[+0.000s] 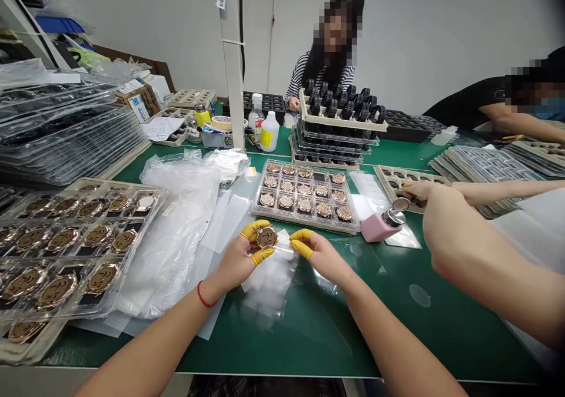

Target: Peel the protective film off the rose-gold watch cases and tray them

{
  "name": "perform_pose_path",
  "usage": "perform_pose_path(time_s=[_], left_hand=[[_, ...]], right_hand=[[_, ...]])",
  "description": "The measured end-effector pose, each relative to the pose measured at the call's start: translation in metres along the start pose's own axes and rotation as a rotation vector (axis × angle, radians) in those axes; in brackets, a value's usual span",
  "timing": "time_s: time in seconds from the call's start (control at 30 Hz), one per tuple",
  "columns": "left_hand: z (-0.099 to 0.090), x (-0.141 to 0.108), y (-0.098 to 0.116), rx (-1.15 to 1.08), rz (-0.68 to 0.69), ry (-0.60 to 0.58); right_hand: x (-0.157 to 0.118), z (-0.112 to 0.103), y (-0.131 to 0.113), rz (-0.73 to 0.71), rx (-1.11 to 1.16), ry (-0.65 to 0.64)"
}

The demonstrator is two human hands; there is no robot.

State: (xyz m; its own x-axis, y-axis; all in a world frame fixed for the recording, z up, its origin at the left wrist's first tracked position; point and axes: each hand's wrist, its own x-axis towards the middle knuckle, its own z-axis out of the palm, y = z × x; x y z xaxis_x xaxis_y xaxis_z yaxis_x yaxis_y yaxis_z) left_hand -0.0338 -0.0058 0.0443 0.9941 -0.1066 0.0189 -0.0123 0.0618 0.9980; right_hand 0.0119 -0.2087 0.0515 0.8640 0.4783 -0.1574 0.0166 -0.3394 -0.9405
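The left hand (238,258) held a watch (267,239) between thumb and fingers, its gold back turned to the viewer, above the counter (388,338). The right hand (324,257) was just beside it, thumb and fingers set narrow at the edge of a clear bag (269,285); whether they gripped the bag could not be told. Both hands wore yellow cots (252,230) on the fingertips. Beyond them stood a tray (304,224) of similar watches, with a pink bottle (379,228) near its right corner. A heap of plastic (170,241) lay to the left, next to a larger-looking tray (103,311) of watches. At right, a co-worker's arm (477,261) reached in over the counter.
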Motion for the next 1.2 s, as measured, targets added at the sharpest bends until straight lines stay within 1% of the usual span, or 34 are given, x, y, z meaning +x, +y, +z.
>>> perform_pose_path(time_s=[0.1, 0.2, 0.27, 0.33, 0.4, 0.47, 0.57, 0.67, 0.8, 0.97, 1.2], left_hand=[[0.002, -0.002, -0.001, 0.074, -0.003, -0.026], [0.002, -0.002, -0.002, 0.115, -0.015, -0.066], [0.002, -0.002, -0.004, 0.146, -0.042, -0.081], [0.001, -0.001, -0.005, 0.173, -0.064, -0.067], [0.001, 0.0, -0.007, 0.181, -0.077, -0.048], [0.002, -0.001, -0.009, 0.146, -0.081, -0.06], [0.008, -0.004, -0.008, 0.025, -0.088, -0.124], [0.014, -0.007, -0.006, -0.046, -0.103, -0.161], [0.018, -0.008, -0.004, -0.037, -0.112, -0.178], [0.018, -0.009, -0.004, -0.02, -0.121, -0.175], [0.018, -0.009, -0.004, -0.024, -0.121, -0.175]], right_hand=[[0.001, -0.003, -0.002, -0.027, -0.104, -0.034], [0.0, -0.001, -0.006, -0.06, -0.199, -0.043], [-0.002, 0.002, -0.009, -0.102, -0.272, -0.014], [-0.004, 0.004, -0.011, -0.148, -0.286, 0.043], [-0.007, 0.006, -0.012, -0.166, -0.198, 0.092], [-0.01, 0.008, -0.013, -0.143, -0.023, 0.09], [-0.013, 0.013, -0.017, -0.04, 0.253, 0.049], [-0.014, 0.021, -0.021, 0.051, 0.409, 0.045], [-0.014, 0.029, -0.021, 0.082, 0.477, 0.049], [-0.014, 0.031, -0.019, 0.093, 0.506, 0.061], [-0.013, 0.032, -0.016, 0.046, 0.475, 0.075]])
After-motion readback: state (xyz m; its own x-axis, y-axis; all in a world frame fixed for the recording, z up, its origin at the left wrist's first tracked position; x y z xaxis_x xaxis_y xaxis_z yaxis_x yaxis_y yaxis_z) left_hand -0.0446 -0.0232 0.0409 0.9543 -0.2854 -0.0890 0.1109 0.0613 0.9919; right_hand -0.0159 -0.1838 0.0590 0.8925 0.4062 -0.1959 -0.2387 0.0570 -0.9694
